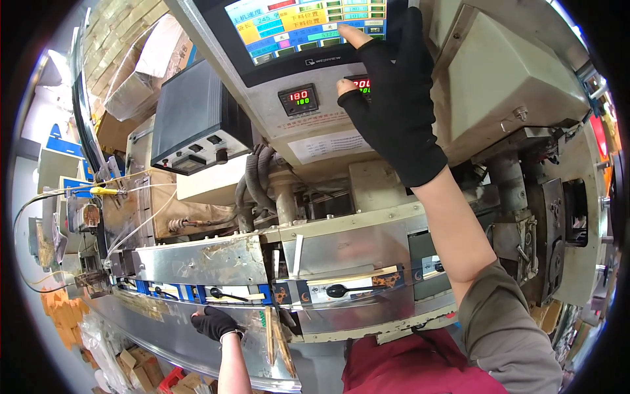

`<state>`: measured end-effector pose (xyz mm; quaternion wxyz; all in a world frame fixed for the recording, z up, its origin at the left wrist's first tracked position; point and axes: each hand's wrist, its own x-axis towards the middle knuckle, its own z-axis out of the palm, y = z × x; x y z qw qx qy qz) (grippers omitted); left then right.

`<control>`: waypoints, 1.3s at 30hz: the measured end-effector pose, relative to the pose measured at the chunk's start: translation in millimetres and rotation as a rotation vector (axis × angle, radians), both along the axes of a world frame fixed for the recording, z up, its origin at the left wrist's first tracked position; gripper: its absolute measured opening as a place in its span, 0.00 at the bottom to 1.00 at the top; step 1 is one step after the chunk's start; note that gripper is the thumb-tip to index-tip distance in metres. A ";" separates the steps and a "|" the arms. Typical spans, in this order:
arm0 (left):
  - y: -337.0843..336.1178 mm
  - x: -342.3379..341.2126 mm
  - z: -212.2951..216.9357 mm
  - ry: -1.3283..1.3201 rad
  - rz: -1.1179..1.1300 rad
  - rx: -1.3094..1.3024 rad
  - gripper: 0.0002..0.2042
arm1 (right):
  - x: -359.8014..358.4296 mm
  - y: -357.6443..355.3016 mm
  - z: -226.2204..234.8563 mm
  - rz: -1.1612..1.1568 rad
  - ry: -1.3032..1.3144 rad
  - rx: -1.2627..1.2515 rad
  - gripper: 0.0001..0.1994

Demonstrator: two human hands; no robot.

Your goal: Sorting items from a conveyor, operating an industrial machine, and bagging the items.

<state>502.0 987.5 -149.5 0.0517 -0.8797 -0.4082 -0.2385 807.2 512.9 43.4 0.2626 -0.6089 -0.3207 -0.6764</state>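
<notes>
My right hand (399, 92), in a black fingerless glove, is raised at the touch screen (275, 29) of a control panel. Its index fingertip meets the colourful display, and the thumb stands out beside a small temperature readout; the fingers are apart and hold nothing. Low on the left, my left hand (216, 323), gloved alike, is over the metal ledge (164, 322) with curled fingers; whatever they may hold is hidden. Just behind it runs a conveyor channel carrying a black spoon (338, 290) on a printed paper sleeve (315, 292) and another black spoon (226, 295) between blue dividers.
Wooden sticks (279, 341) lie right of my left hand, beside clear plastic. A black control box (203, 121) stands left of the panel. Ribbed hoses (256, 180) run below it. Cardboard boxes (141, 369) and plastic bags are on the floor at lower left.
</notes>
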 end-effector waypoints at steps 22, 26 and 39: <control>0.6 0.3 4.0 0.054 0.056 -0.099 0.16 | -38.3 -13.7 17.0 -0.410 0.565 -0.022 0.25; -6.6 2.6 9.0 0.069 0.047 -0.069 0.16 | -38.7 -13.1 16.4 -0.439 0.560 -0.017 0.25; -8.8 4.8 12.5 0.052 0.045 -0.102 0.16 | -38.2 -11.8 19.0 -0.414 0.574 -0.005 0.25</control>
